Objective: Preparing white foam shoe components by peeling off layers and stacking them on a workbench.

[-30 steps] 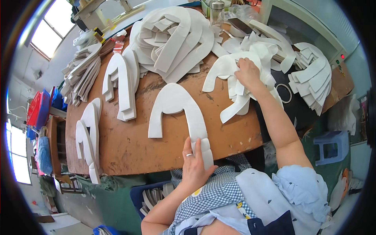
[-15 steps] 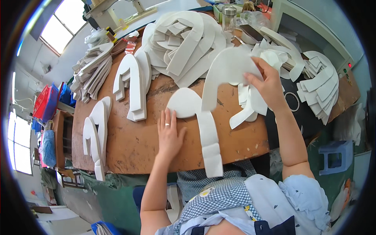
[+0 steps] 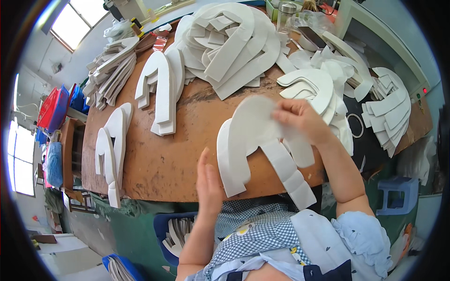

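My right hand point(image 3: 302, 121) pinches the edge of a white U-shaped foam pad point(image 3: 255, 122). This pad lies over, or just above, a second U-shaped pad point(image 3: 291, 174) near the front edge of the table; whether the two touch I cannot tell. Both legs of the lower pad stick out from under the held one, one of them reaching past the table's edge. Just left of the pads, my left hand point(image 3: 209, 185) stands on its side with fingers stretched and nothing in it.
On the brown table point(image 3: 187, 164) rises a big heap of white U-shaped pads point(image 3: 262, 51). Smaller stacks point(image 3: 164, 103) point(image 3: 110, 145) stand to the left, more point(image 3: 311, 89) point(image 3: 389, 110) to the right. A glass jar point(image 3: 286, 18) is at the back. A blue stool point(image 3: 397, 194) stands at right.
My right hand has brought its pad down and nearer, over the other pad. The lower pad has shifted right and turned. My left hand has come off its flat rest and tipped onto its side.
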A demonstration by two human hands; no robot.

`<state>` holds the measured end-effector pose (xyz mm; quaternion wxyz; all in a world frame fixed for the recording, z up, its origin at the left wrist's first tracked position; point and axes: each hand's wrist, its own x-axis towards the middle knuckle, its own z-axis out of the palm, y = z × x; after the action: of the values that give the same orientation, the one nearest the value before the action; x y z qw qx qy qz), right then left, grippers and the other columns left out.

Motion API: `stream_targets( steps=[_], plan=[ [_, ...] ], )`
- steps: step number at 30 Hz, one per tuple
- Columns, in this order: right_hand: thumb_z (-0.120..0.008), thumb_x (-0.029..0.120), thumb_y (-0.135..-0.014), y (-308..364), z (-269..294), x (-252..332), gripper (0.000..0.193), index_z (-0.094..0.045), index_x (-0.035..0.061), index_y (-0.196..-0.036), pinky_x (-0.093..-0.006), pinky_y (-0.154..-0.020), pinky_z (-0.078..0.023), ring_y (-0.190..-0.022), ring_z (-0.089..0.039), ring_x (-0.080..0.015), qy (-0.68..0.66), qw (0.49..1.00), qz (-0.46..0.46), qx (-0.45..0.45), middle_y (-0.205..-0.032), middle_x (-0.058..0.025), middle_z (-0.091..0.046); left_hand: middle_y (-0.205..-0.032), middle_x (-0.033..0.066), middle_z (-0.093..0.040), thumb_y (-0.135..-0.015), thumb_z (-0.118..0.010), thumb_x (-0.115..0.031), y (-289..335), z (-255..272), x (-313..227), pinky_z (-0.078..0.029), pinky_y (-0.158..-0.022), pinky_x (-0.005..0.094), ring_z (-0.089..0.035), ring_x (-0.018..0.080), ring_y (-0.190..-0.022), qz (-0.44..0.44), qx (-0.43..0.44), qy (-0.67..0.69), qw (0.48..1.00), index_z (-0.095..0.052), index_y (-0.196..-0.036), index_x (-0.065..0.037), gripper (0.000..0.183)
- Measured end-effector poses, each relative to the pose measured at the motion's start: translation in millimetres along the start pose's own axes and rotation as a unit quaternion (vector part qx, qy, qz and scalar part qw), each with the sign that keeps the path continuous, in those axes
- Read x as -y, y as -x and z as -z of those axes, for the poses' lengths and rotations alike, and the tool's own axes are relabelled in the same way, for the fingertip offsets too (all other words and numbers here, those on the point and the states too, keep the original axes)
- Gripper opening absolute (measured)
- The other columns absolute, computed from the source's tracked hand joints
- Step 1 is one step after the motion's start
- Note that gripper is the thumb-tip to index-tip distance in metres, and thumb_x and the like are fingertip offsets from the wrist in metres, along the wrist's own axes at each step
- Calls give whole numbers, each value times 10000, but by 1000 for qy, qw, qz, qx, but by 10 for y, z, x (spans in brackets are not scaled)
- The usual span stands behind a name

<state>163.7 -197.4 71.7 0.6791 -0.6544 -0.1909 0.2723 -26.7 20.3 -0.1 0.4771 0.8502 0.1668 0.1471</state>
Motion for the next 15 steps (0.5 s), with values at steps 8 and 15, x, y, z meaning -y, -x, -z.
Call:
stream_targets(
  steps=[8,15],
  plan=[
    [-622,175,-964,-218,-328,-434,219,-680,-35,-943,-297,-589,-550,-692,-662,-141,143,979,-130,58,-771,-77,-677,-665,-9,-639,-955,-673,-157,-443,-31,1,-458,-516,213,-571,48,-576,143,59,155,976,-636,-912,14,180],
    [-713,231,-862,-607,-311,-592,281,-690,-47,-828,-396,-689,-524,-738,-677,-284,328,944,-41,-5,-781,-183,-697,-636,33,-649,-907,-713,-198,-825,-122,101,-449,-547,256,-540,57,-590,90,-2,-3,996,-669,-840,48,259]
  ],
)
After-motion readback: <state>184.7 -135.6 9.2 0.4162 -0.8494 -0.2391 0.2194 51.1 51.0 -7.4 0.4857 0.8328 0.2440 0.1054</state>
